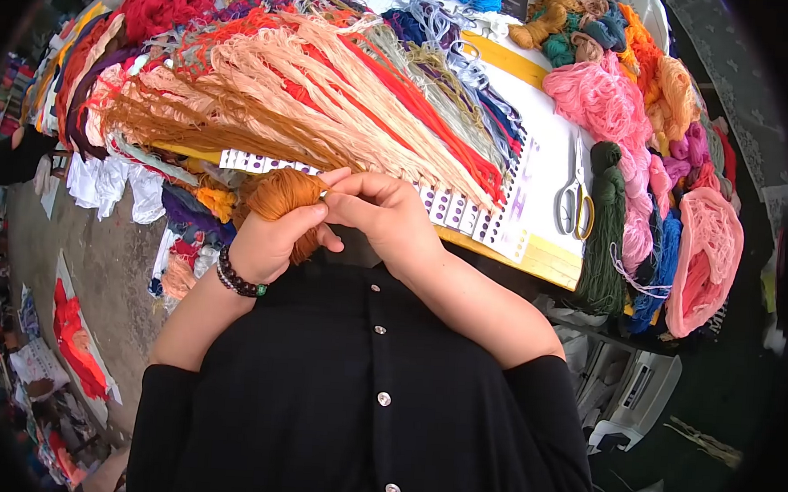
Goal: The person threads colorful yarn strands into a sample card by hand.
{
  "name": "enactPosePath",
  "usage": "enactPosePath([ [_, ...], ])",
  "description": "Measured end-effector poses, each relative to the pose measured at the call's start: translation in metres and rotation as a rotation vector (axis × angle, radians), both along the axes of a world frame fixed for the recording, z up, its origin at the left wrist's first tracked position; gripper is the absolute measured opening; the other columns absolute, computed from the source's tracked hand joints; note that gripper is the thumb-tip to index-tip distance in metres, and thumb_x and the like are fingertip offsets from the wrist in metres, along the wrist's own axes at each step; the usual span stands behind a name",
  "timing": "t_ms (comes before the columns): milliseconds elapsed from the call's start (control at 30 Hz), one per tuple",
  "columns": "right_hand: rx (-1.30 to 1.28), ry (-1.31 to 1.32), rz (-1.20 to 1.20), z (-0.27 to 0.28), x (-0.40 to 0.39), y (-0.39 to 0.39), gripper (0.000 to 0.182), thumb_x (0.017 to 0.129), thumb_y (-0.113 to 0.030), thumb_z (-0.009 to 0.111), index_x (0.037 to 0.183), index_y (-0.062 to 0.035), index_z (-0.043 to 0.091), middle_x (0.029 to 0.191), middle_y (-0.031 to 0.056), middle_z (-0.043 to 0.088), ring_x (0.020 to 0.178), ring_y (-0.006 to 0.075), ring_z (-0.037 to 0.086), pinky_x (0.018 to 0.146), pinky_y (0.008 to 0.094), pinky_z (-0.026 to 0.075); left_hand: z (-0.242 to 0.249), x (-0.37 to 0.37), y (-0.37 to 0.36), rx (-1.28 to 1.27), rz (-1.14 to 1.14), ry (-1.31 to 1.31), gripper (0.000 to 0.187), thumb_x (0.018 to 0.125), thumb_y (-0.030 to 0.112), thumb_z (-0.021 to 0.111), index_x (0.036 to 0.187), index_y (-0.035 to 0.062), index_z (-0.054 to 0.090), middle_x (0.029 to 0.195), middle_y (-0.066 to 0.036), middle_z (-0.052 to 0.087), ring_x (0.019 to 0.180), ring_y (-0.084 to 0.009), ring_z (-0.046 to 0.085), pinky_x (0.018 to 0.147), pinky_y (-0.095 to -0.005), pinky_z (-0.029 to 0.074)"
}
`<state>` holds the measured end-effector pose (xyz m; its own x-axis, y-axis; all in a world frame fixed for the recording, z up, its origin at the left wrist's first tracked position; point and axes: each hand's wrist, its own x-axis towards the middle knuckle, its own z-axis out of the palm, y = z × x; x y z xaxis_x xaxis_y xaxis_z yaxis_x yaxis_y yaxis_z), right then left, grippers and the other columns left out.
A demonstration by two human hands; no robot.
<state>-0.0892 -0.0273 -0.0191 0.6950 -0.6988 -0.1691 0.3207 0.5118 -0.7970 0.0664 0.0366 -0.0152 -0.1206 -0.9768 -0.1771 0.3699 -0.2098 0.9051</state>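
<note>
A bundle of orange-brown thread (283, 193) is gripped in my left hand (272, 238), which has a dark bead bracelet at its wrist. My right hand (389, 212) is closed in a pinch at the bundle's right side, its fingertips meeting those of my left. What sits between these fingertips is too small to make out. Just beyond both hands, long brown strands (213, 128) and pale peach strands (330, 100) lie across the table, many of them running to a white card with punched holes (449, 210).
Scissors (576, 198) with grey and yellow handles lie right of the card. Pink skeins (598, 96), a dark green skein (604, 230) and other colours hang over the table's right side. The yellow table edge (549, 270) faces me. White plastic bags (112, 182) hang at left.
</note>
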Motion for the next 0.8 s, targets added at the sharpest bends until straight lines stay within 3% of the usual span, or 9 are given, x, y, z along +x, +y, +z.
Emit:
enactPosePath([
  [167, -0.016, -0.129, -0.114, -0.006, -0.011, -0.003, 0.005, 0.083, -0.001, 0.058, 0.085, 0.0011, 0.061, 0.105, 0.0114, 0.058, 0.078, 0.0159, 0.060, 0.077, 0.0279, 0.045, -0.004, 0.006, 0.004, -0.016, 0.067, 0.043, 0.038, 0.090, 0.004, 0.043, 0.127, -0.0045, 0.045, 0.109, -0.013, 0.060, 0.094, -0.0191, 0.060, 0.076, -0.0324, 0.052],
  [300, 0.170, -0.481, -0.024, 0.027, -0.103, -0.034, 0.012, 0.084, -0.011, 0.053, 0.093, -0.0031, 0.055, 0.080, 0.0063, 0.056, 0.095, 0.0247, 0.059, 0.094, 0.0363, 0.040, 0.014, 0.066, 0.012, -0.017, 0.345, 0.189, 0.029, 0.084, 0.003, 0.048, 0.112, 0.0007, 0.053, 0.078, -0.008, 0.061, 0.062, -0.0147, 0.056, 0.076, -0.0345, 0.051],
  [367, 0.088, -0.519, -0.207, 0.051, -0.176, -0.054, 0.012, 0.086, -0.013, 0.051, 0.093, -0.0033, 0.049, 0.066, -0.0012, 0.038, 0.062, 0.0133, 0.044, 0.062, 0.0267, 0.038, 0.019, 0.126, 0.023, -0.053, 0.535, 0.335, 0.038, 0.088, 0.003, 0.045, 0.127, 0.0014, 0.045, 0.077, 0.002, 0.051, 0.058, -0.0020, 0.042, 0.061, -0.0207, 0.041],
  [433, -0.144, -0.265, -0.503, 0.065, -0.248, -0.072, 0.012, 0.086, -0.011, 0.050, 0.094, -0.0017, 0.051, 0.066, -0.0035, 0.036, 0.055, 0.0080, 0.033, 0.053, 0.0236, 0.030, 0.017, 0.181, 0.042, -0.207, 0.461, 0.513, 0.043, 0.091, 0.002, 0.038, 0.134, 0.0022, 0.038, 0.077, 0.003, 0.049, 0.053, -0.0019, 0.038, 0.052, -0.0167, 0.035],
  [500, -0.627, 0.731, -1.287, 0.050, -0.306, -0.093, 0.014, 0.084, -0.011, 0.060, 0.089, 0.0013, 0.063, 0.071, -0.0004, 0.054, 0.059, 0.0064, 0.044, 0.055, 0.0194, 0.034, 0.028, 0.190, 0.053, -0.151, 0.548, 0.280, 0.043, 0.092, 0.004, 0.036, 0.135, 0.0018, 0.037, 0.073, 0.004, 0.044, 0.051, -0.0019, 0.035, 0.048, -0.0169, 0.032],
  [567, -0.965, 1.013, -1.273, 0.034, -0.294, -0.091, 0.012, 0.083, -0.011, 0.061, 0.086, 0.0005, 0.065, 0.075, 0.0010, 0.059, 0.068, 0.0081, 0.052, 0.062, 0.0203, 0.041, 0.027, 0.161, 0.042, -0.049, 0.436, 0.191, 0.043, 0.091, 0.007, 0.040, 0.134, 0.0008, 0.037, 0.071, 0.003, 0.045, 0.048, -0.0009, 0.034, 0.044, -0.0159, 0.029],
  [600, -0.813, 1.085, -1.038, 0.046, -0.239, -0.072, 0.014, 0.084, -0.012, 0.060, 0.090, -0.0002, 0.065, 0.079, 0.0027, 0.062, 0.074, 0.0093, 0.055, 0.068, 0.0230, 0.044, 0.027, 0.134, 0.029, 0.021, 0.368, 0.148, 0.043, 0.091, 0.008, 0.042, 0.133, 0.0005, 0.038, 0.070, 0.003, 0.047, 0.047, -0.0005, 0.033, 0.043, -0.0155, 0.029],
  [700, -0.704, 0.930, -0.295, -0.001, -0.148, -0.056, 0.018, 0.080, -0.012, 0.061, 0.092, 0.0001, 0.067, 0.072, 0.0088, 0.066, 0.066, 0.0121, 0.059, 0.062, 0.0269, 0.046, 0.012, 0.056, -0.011, 0.239, -0.001, 0.262, 0.043, 0.091, 0.011, 0.042, 0.132, -0.0003, 0.037, 0.101, -0.005, 0.061, 0.048, 0.0012, 0.034, 0.044, -0.0149, 0.031],
  [800, -0.817, 0.944, -0.100, -0.037, -0.093, -0.051, 0.021, 0.082, -0.018, 0.062, 0.086, 0.0008, 0.069, 0.070, 0.0134, 0.066, 0.062, 0.0172, 0.061, 0.061, 0.0295, 0.047, 0.000, -0.011, -0.042, 0.415, -0.137, 0.083, 0.041, 0.091, 0.015, 0.046, 0.130, 0.0015, 0.042, 0.121, -0.009, 0.056, 0.056, -0.0017, 0.042, 0.048, -0.0148, 0.037],
])
